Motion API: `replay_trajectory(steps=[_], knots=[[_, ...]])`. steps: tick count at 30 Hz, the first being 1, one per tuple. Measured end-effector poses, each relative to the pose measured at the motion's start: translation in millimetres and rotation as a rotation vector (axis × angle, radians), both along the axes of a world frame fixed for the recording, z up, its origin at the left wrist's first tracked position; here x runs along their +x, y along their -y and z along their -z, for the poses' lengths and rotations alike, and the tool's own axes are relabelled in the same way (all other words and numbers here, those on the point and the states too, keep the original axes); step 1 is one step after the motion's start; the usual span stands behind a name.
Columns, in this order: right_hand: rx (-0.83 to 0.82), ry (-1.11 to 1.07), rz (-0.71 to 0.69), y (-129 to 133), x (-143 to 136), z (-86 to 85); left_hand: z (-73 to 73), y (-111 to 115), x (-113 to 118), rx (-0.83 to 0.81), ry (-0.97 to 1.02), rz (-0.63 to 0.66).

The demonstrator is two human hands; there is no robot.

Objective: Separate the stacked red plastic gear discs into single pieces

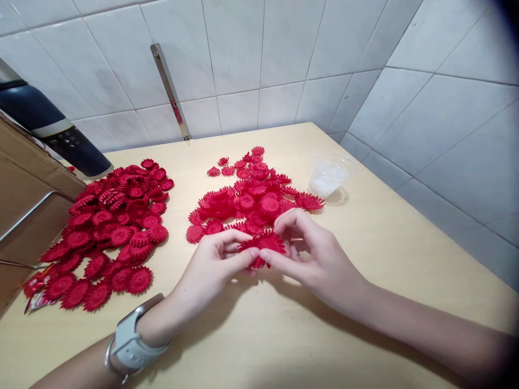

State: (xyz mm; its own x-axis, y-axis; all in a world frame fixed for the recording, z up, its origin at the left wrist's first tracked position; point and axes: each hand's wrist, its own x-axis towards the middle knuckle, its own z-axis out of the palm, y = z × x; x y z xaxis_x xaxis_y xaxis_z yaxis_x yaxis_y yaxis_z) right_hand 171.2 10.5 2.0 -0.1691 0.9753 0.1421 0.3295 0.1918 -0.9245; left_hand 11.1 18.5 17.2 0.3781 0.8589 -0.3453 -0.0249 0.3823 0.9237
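Together, left hand (211, 265) and right hand (314, 259) pinch one red flower (263, 246) at their fingertips, low over the table (263, 335) just before the nearer of two red flower piles (253, 194), the other pile (109, 227) lying left, one clear cup (330, 175) right, no writing legible.

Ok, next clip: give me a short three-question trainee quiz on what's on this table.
1. True or false: both hands hold one red flower piece.
2. Which pile is larger: A, the left pile, or B, the middle pile?
3. What stands to the right of the middle pile?

Key:
1. True; the left hand and right hand pinch it together.
2. A.
3. A clear plastic cup on the table.
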Motion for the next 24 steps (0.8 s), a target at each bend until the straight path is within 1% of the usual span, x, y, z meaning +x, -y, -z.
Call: replay_trajectory(steps=[3,5,7,9,11,13,14,15,16,18,20,22,24], knots=[[-0.230,-0.126,-0.076,-1.9,0.2,-4.5,-0.8,-0.4,0.1,0.047,-0.067,-0.032],[-0.306,-0.200,-0.092,-3.9,1.2,-6.3,-2.0,-3.7,-1.2,0.109,-0.123,-0.097],[-0.354,-0.266,-0.069,-6.2,3.2,-5.5,-3.1,-9.8,-4.3,0.203,-0.164,-0.198],[-0.396,-0.326,-0.066,-8.6,5.6,-2.3,-3.8,-17.2,-9.2,0.349,-0.236,-0.287],[-0.426,-0.369,-0.097,-10.0,7.3,1.6,-4.3,-23.1,-14.6,0.559,-0.394,-0.322],[-0.430,-0.375,-0.123,-9.9,7.6,3.8,-5.2,-24.6,-18.1,0.750,-0.557,-0.294],[-0.426,-0.364,-0.128,-9.2,7.2,3.8,-5.8,-23.5,-18.4,0.788,-0.596,-0.255],[-0.418,-0.354,-0.130,-8.1,6.5,3.2,-6.6,-21.2,-17.7,0.778,-0.595,-0.192],[-0.408,-0.345,-0.130,-6.8,5.6,2.0,-7.5,-18.0,-16.2,0.733,-0.567,-0.113],[-0.393,-0.328,-0.132,-4.0,3.7,-1.1,-8.9,-10.7,-11.4,0.608,-0.494,0.052],[-0.377,-0.306,-0.140,-1.6,2.3,-4.1,-9.6,-4.4,-6.7,0.508,-0.443,0.167],[-0.356,-0.283,-0.147,0.0,1.7,-6.3,-9.5,-0.9,-3.8,0.452,-0.422,0.195],[-0.331,-0.266,-0.171,0.7,1.8,-7.5,-9.2,0.1,-3.2,0.440,-0.409,0.175]])
